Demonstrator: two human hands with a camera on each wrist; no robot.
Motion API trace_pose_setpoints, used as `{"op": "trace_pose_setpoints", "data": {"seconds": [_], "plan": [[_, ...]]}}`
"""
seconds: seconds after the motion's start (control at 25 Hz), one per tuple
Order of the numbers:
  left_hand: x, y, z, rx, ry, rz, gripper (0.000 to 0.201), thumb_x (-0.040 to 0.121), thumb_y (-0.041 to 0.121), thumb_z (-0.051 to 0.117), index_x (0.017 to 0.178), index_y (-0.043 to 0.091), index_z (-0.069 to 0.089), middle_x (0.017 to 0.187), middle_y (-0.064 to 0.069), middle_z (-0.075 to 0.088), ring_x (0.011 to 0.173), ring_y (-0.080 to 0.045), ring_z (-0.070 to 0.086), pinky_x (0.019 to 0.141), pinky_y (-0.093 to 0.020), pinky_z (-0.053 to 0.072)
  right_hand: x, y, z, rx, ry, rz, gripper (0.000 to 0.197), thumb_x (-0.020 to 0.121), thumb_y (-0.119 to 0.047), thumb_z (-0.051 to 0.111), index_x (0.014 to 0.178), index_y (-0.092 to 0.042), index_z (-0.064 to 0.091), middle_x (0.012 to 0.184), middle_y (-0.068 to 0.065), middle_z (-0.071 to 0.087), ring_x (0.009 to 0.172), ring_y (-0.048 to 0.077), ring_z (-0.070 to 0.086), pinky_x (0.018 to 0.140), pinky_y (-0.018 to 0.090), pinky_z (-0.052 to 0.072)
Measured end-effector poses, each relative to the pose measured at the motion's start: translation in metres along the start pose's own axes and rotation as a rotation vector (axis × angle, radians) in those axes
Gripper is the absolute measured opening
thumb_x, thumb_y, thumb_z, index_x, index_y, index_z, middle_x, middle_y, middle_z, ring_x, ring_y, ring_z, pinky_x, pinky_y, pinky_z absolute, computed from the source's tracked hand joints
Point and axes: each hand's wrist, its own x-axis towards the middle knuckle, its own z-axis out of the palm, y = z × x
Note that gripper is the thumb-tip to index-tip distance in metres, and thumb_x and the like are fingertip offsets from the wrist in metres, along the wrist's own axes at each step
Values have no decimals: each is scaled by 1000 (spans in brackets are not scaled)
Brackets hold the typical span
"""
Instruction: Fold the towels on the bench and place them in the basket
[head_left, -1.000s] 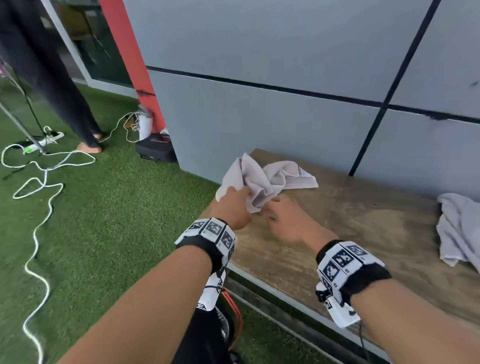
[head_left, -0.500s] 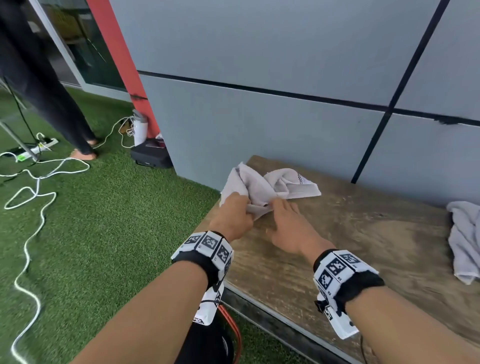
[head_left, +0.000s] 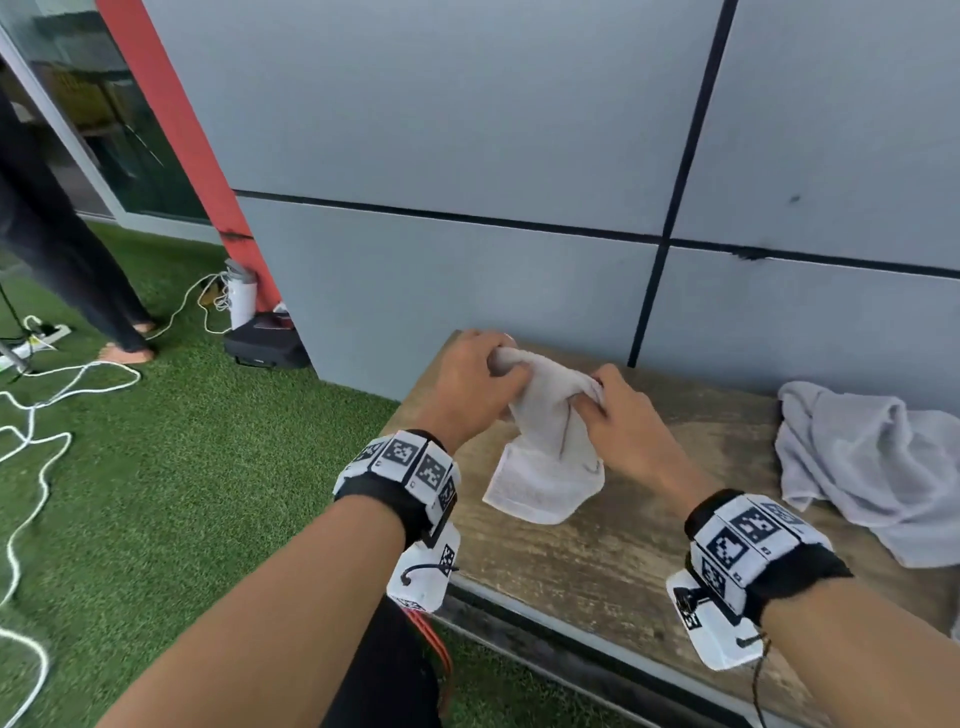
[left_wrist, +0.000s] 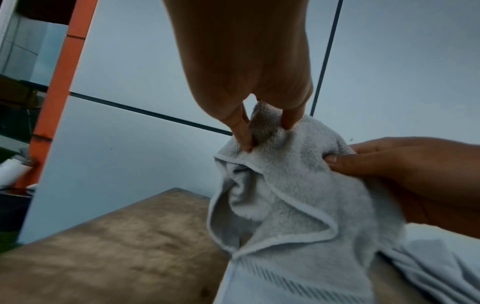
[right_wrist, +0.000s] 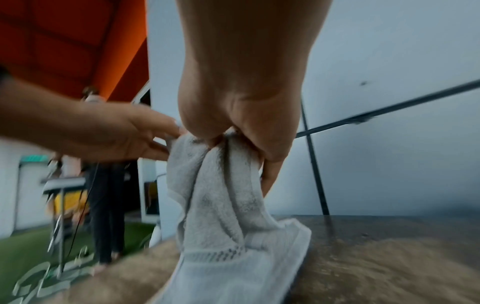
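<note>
- Head view: left hand (head_left: 470, 382) and right hand (head_left: 615, 415) each pinch the small towel (head_left: 545, 467), hanging onto the wooden surface (head_left: 597, 561); a second towel (head_left: 872, 462) lies crumpled to the right.
- Left wrist view: fingers (left_wrist: 240, 125) clamp the towel's top.
- Right wrist view: fingers (right_wrist: 270, 174) bunch its top edge.

Head view looked down from above the table (head_left: 597, 561); both wrist views looked close along the hands, sharing the towel (left_wrist: 298, 205).

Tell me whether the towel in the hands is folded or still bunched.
Bunched, not folded. The towel hangs crumpled from the left hand and right hand, its lower end on the bench.
</note>
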Motion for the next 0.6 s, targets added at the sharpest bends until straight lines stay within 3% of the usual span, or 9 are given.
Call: {"op": "trace_pose_setpoints", "data": {"seconds": [0.08,0.16,0.24,0.32,0.4,0.48,0.6], "plan": [[0,24,11,-54,-29,-24,24,85,23,70,108,21,64,113,-3,60,96,-19,62,89,-36,53,-14,1,-20,104,63,50,22,103,-35,45,97,-13,45,84,4,58,75,22,56,59,33,40],[-6,46,25,-102,-95,-32,40,87,25,69,124,27,54,125,2,53,105,-17,60,93,-34,52,-26,4,-39,212,113,108,22,103,-32,46,87,-18,43,82,-3,51,72,14,49,58,25,36],[-18,61,42,-105,-125,-25,47,84,33,71,125,28,49,128,4,48,112,-14,54,97,-34,49,-35,7,-55,330,169,173,22,102,-28,49,84,-17,44,79,-5,46,70,10,45,54,18,35],[-34,71,56,-100,-185,-40,45,80,45,74,114,24,54,120,3,53,107,-14,56,92,-33,51,-41,7,-66,437,234,233,14,99,-21,51,89,-12,48,78,-2,46,68,12,45,52,20,37],[-53,82,69,-108,-366,-87,49,80,51,76,112,20,55,111,6,60,100,-13,60,83,-28,52,-48,7,-76,590,271,280,8,96,-12,51,94,-6,55,80,8,55,67,16,55,51,22,49],[-70,86,81,-77,-536,-91,43,83,45,75,114,20,58,104,11,66,93,-7,62,78,-25,51,-54,11,-83,735,255,303,12,94,-5,51,102,-3,60,92,16,66,78,20,68,63,30,61],[-76,82,91,20,-502,-57,21,95,28,63,108,11,68,100,-4,73,89,-21,67,82,-40,55,-64,21,-90,770,260,273,25,94,2,54,118,-6,56,104,11,67,98,23,70,80,37,61]]}}
